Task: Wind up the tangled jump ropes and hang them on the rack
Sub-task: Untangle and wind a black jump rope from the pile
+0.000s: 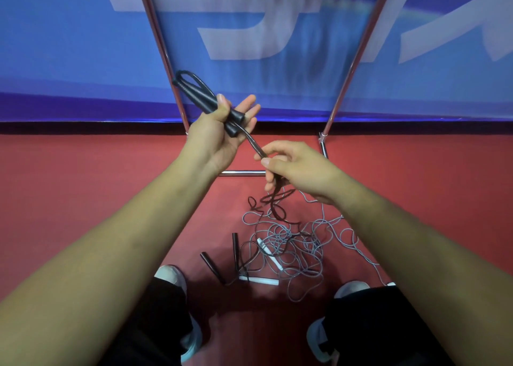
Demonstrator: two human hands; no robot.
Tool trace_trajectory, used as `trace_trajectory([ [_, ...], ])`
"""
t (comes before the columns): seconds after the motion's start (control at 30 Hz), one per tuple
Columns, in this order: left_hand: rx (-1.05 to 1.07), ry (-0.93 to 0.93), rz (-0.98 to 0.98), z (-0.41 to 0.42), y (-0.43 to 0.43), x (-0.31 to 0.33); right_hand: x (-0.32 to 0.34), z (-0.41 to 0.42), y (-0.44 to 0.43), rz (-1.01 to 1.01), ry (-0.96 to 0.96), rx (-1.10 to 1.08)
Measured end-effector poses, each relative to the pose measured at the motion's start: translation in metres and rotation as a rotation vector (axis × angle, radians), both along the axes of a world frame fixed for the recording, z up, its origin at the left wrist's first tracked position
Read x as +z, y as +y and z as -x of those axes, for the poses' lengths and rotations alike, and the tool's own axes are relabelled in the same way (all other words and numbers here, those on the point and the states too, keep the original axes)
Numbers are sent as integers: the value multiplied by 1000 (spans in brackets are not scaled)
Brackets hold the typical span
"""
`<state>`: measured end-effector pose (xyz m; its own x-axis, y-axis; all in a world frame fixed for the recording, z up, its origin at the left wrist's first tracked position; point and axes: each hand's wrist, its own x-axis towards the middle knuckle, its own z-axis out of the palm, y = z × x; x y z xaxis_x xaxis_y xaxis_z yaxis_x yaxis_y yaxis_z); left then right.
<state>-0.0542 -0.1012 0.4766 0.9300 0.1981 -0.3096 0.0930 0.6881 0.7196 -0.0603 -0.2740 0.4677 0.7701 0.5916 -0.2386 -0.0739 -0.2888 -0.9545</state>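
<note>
Fingers (245,107) of left hand (213,140) lay half straight under a pair of black handles (200,96), thumb clamping them to the palm. Right hand (294,168) pinched the black rope (254,144) just below those handles, with the slack hanging from its curled fingers. On the red floor (83,185), between pale shoes (170,275): tangled grey rope (299,251), white handles (259,280), loose dark handles (235,250). Beyond stood the chrome rack (163,57), with a blue banner (69,46) behind.

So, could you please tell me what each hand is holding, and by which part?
The left hand grips two black jump-rope handles together near their lower ends; the right hand pinches the black cord just below them.
</note>
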Motion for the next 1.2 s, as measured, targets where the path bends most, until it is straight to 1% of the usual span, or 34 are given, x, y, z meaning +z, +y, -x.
trace_trajectory([
  [0.07,11,-12,-14,-3,5,-2,0,2,0,54,-10,10],
  [0.23,17,-61,127,-5,14,2,0,3,0,109,14,30],
  [0.3,78,-36,149,-6,15,3,1,2,-1,162,2,39],
  [0.33,127,-17,151,-8,17,3,3,2,-2,212,-27,60],
  [0.4,204,11,127,-11,23,-1,11,4,-4,349,-144,145],
  [0.47,220,80,-10,-12,26,-5,21,7,-4,430,-279,231],
  [0.57,128,199,-420,-8,21,-14,38,8,-5,435,-387,287],
  [0.63,15,242,-644,-5,15,-21,45,4,-10,367,-397,225],
  [0.7,-128,265,-760,-2,11,-27,49,-4,-18,300,-405,93],
  [0.77,-280,259,-849,1,7,-30,53,-12,-27,280,-451,-16],
  [0.83,-408,266,-890,6,2,-29,55,-19,-35,265,-512,-98],
  [0.9,-461,274,-764,10,-3,-26,55,-27,-43,262,-536,-166],
  [0.97,-397,283,-594,11,-6,-23,55,-33,-52,259,-526,-167],
  [1.0,-327,291,-491,9,-5,-21,56,-36,-57,261,-505,-137],
  [1.03,-245,289,-347,6,-3,-20,57,-38,-61,278,-477,-87],
  [1.1,-84,228,42,-2,2,-17,55,-36,-66,355,-406,70],
  [1.13,-14,180,185,-5,6,-14,51,-33,-66,390,-368,149],
  [1.2,102,102,346,-9,12,-8,41,-28,-59,432,-318,223],
])
